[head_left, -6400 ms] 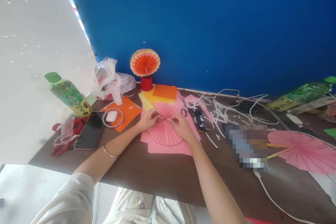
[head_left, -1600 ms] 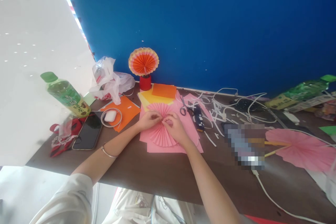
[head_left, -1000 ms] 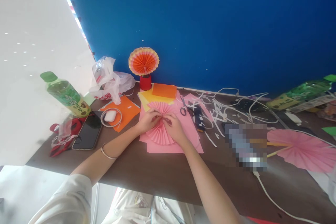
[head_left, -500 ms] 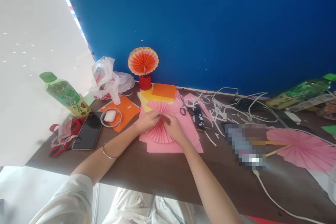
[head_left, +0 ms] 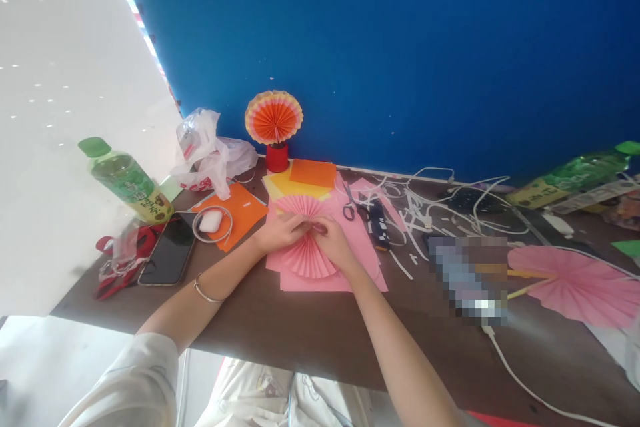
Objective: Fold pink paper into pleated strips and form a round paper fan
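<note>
A pleated pink paper fan (head_left: 311, 259), spread into a round, lies over the pink sheets (head_left: 361, 260) on the desk. My left hand (head_left: 284, 229) is closed on the fan near its centre, coming from the left side. Opposite it, my right hand (head_left: 331, 239) pinches the fan at the middle too, its fingertips close to those of the left. My fingers cover the fan's centre, so the fold there is hidden. Scissors (head_left: 349, 211) rest on the pink sheets just right of the fan. Yellow paper (head_left: 280, 181) and orange paper (head_left: 314, 173) lie behind it.
Behind stands an orange and yellow paper rosette (head_left: 274, 117) in a red holder (head_left: 277, 157). Left are a bottle (head_left: 131, 185), a phone (head_left: 169, 252), a coiled cable (head_left: 227, 232) and plastic bags (head_left: 203, 147). Right are white cables (head_left: 440, 177), a blurred-out device (head_left: 465, 280) and another pink fan (head_left: 580, 280).
The pink fan has shifted slightly toward me and to the right. My fingers have moved a little at its centre, both hands staying on it.
</note>
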A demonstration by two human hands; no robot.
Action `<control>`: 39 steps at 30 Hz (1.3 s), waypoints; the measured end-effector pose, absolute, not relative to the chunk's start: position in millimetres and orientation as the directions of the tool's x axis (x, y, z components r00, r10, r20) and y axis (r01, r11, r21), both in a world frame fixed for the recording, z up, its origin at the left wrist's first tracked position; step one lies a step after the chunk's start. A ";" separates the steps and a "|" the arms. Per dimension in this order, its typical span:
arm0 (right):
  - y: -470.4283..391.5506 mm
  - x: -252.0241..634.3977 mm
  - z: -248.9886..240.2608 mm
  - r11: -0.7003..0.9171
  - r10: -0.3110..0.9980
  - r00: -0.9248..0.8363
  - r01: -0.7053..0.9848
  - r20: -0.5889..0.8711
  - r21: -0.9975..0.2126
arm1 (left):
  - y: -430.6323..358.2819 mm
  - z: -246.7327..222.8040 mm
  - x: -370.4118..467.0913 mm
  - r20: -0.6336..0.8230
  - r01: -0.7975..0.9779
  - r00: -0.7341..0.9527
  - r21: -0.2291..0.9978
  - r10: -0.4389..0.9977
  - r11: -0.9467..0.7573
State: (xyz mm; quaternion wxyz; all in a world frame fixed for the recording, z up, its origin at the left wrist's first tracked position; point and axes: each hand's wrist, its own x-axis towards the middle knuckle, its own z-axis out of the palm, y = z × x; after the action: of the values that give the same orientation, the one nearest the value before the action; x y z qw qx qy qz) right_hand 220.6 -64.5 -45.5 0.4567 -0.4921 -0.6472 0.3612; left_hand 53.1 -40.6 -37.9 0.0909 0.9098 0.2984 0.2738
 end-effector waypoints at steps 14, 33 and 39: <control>-68.0 220.7 -40.3 0.275 0.959 -0.049 0.409 0.280 -0.870 | -41.1 -40.5 51.4 0.440 0.414 0.588 0.557 0.679 -0.720; -67.4 219.0 -41.2 0.258 0.959 -0.012 0.455 0.284 -0.852 | -33.7 -48.4 54.0 0.630 0.344 0.566 0.407 0.532 -0.847; -65.1 214.3 -42.0 0.256 0.964 -0.041 0.425 0.264 -0.868 | -35.3 -47.8 52.0 0.597 0.381 0.617 0.343 0.512 -0.859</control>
State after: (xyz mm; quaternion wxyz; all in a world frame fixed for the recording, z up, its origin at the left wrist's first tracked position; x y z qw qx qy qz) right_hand 214.3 -65.1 -42.0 0.4457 -0.5300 -0.6552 0.3019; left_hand 52.0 -35.3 -47.8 0.0913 0.8946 0.2494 0.3594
